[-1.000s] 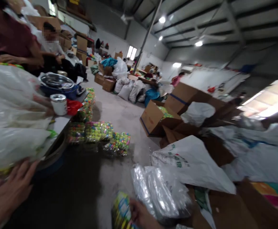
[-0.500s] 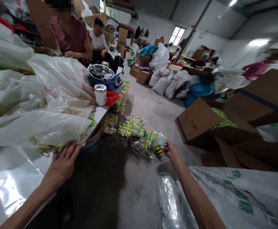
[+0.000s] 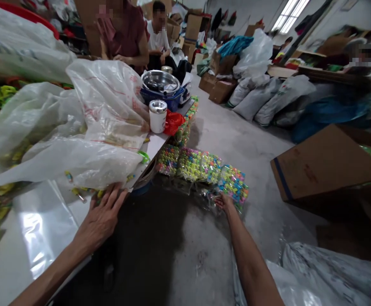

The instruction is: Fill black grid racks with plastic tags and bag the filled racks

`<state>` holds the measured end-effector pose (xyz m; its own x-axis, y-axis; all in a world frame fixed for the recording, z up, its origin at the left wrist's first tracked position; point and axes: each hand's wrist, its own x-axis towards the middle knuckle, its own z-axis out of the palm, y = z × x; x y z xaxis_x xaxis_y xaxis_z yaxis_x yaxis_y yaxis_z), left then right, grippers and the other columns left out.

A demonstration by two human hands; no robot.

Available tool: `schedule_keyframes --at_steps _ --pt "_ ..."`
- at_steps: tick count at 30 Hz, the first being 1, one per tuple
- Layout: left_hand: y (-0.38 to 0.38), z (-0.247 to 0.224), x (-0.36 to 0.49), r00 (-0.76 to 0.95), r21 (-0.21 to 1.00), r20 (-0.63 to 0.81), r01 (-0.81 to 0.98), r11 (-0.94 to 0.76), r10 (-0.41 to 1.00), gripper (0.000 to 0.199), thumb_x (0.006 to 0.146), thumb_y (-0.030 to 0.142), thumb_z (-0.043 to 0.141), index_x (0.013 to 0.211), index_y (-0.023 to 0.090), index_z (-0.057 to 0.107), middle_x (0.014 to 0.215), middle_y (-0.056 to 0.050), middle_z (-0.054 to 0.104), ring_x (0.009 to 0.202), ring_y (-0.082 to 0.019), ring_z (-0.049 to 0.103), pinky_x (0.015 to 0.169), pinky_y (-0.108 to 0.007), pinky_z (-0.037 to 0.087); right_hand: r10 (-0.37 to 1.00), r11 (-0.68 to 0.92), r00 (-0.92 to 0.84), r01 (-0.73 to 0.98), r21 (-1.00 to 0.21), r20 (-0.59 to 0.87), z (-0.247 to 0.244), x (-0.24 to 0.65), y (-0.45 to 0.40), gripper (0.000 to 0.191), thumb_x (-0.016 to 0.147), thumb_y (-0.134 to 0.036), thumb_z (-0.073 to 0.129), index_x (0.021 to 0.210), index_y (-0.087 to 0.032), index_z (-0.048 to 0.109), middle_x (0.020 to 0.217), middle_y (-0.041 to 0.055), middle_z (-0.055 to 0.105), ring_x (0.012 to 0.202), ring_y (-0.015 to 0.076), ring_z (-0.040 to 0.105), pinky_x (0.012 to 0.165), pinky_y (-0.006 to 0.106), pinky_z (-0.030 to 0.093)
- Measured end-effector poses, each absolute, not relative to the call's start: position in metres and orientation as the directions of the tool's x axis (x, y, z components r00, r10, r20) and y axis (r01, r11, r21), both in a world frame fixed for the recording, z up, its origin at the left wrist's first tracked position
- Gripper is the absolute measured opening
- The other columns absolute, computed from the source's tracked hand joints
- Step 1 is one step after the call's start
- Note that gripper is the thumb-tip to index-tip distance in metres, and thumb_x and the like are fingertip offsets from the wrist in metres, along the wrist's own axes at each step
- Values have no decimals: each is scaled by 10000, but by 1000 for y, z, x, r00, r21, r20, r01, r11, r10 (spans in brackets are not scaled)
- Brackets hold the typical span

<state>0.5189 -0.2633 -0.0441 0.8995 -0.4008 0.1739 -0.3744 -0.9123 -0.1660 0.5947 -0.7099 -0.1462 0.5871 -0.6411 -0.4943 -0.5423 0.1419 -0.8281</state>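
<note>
My left hand lies flat, fingers spread, at the table's edge beside small yellow-green pieces and a translucent plastic bag. Clear plastic sheets lie on the table left of it. Down at the right, my right hand touches the lower edge of a clear bag of colourful pieces, its fingers curled by the plastic; whether they grip it is too small to tell. More such filled bags stand in a row on the floor, running from under the table towards that hand.
A white lidded cup, a red bag and a steel bowl in a blue basket stand on the table. Cardboard boxes and sacks are on the right. Two people sit at the far side.
The view has swung right. The clear packet with yellow and black pieces in my right hand no longer shows; that hand is now at a colourful bag ending the row. My left hand stays on the table.
</note>
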Motion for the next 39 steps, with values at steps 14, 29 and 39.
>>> schedule_keyframes --at_steps 14,29,39 --pt "-272 -30 520 945 33 45 -325 -945 -324 662 756 13 361 1406 136 367 1505 -171 293 1360 -331 308 1025 -567 312 -191 396 386 -811 -430 -903 -210 359 -533 494 482 -597 727 545 -191 453 444 4 509 374 123 489 412 211 354" --pt "-223 51 286 836 392 122 -536 -748 -535 305 882 288 485 1161 177 538 1344 -100 513 1215 -218 490 1032 -454 347 297 -298 712 -564 -770 -636 -124 334 -409 427 353 -601 751 556 -255 603 510 4 549 514 245 571 434 333 429" --pt "-169 50 91 988 585 -83 152 -797 128 232 851 175 526 1072 239 559 1083 -29 663 961 -156 616 939 -283 389 662 -556 731 327 -764 -168 -10 399 -219 488 638 -603 525 828 -168 637 768 106 659 668 244 594 614 344 440"
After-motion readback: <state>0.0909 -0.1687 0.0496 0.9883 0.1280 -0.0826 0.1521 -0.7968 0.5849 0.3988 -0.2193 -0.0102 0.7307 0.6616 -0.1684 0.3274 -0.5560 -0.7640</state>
